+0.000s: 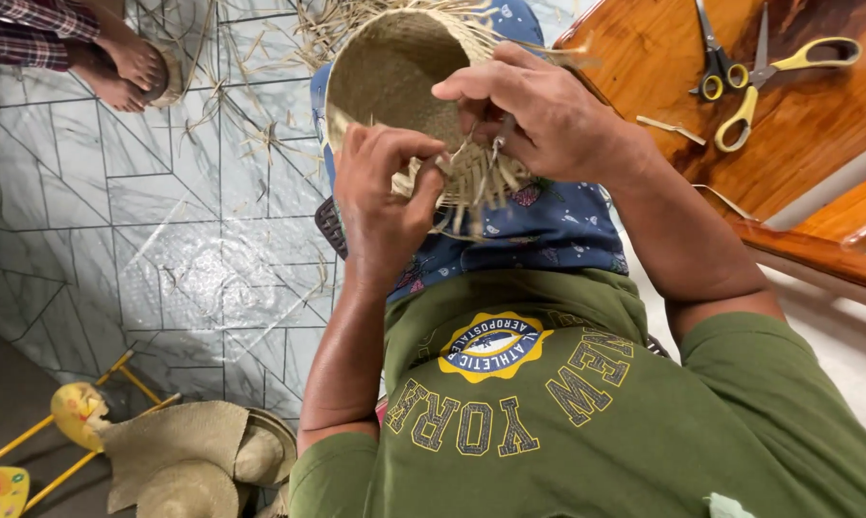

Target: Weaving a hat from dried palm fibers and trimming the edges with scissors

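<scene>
In the head view, the person is looking down at a half-woven straw hat [390,82] that is resting on the lap, over a blue patterned cloth [548,230], with its hollow crown opening up toward the camera and its unfinished rim turned toward the body. The loose straw ends [476,187] are fanning out from that near rim, right between the two hands, so both hands are meeting the work at the same spot; neither is really nearer.

The left hand [380,197] is closing around the rim from below and to the left, fingers curled and thumb pressing onto the woven edge, pinching it firm. The right hand [538,115] is arching over the top from the right, fingers bent in a tight pinch on a thin dark tool or strand [500,134] that is pointing down into the loose ends; which of the two it is cannot be made out.

The straw is looking dry, flat and pale tan, woven closely in the crown and bristling in stiff strips at the edge. Stray bits are lying on the grey marbled floor tiles [116,221] to the left. On the glossy wooden bench [807,125] at the upper right, yellow-handled scissors [773,82] and a smaller dark pair [713,62] are lying near the far edge, well apart from the hands. Finished straw hats [198,460] are piled at the floor's lower left, beside a small yellow chair [30,451]. Another person's feet [126,67] are showing at the upper left corner.
</scene>
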